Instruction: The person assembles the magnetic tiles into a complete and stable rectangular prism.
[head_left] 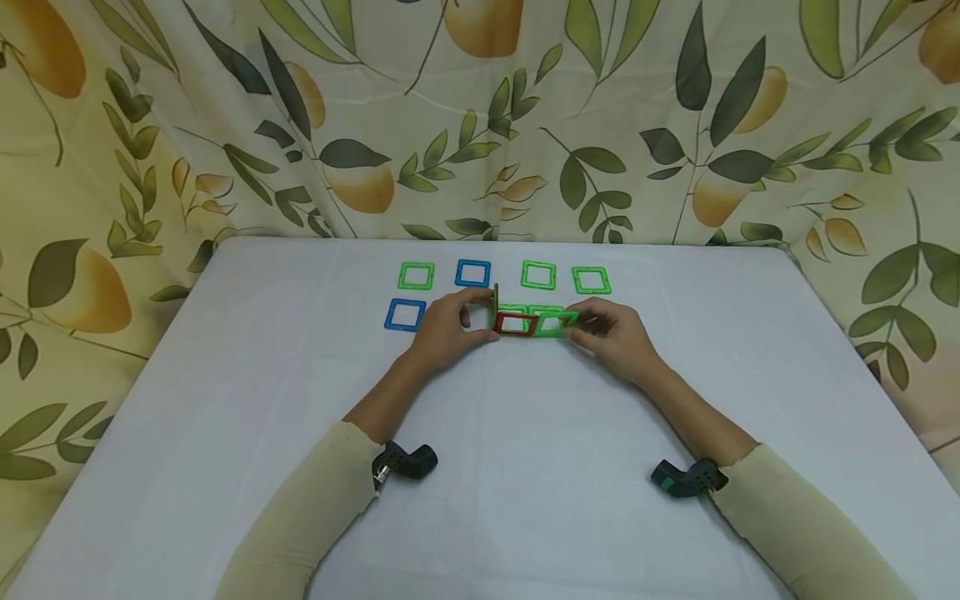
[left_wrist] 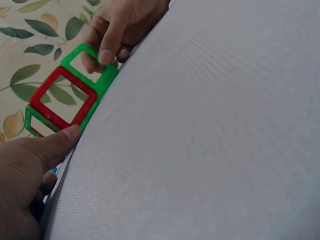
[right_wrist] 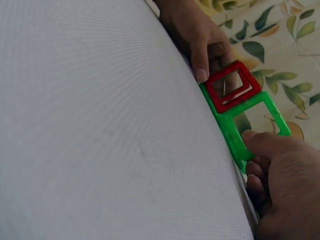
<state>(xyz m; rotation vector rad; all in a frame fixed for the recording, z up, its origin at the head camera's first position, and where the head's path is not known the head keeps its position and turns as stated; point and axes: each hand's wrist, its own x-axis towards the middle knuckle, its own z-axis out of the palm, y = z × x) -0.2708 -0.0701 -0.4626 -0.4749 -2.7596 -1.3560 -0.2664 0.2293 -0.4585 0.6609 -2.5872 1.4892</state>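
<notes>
Square magnetic tiles with hollow centres are joined into a small structure on the white table. A red tile (left_wrist: 79, 81) stands along its front, beside a green tile (right_wrist: 277, 112) that leans at the right. At the left end an upright tile (head_left: 495, 304) shows edge-on, and more green lies low behind the front pair. My left hand (head_left: 450, 327) grips the left end, thumb at the red tile's lower corner and fingers reaching behind. My right hand (head_left: 618, 337) pinches the right green tile between thumb and fingers, its fingertips partly hidden behind it.
Behind the structure lie flat tiles: a green one (head_left: 416, 287), a blue one (head_left: 472, 284), and two more green ones toward the right. Another blue tile (head_left: 405, 326) lies just left of my left hand. A leaf-and-fruit patterned cloth (head_left: 480, 183) hangs beyond the table's far edge.
</notes>
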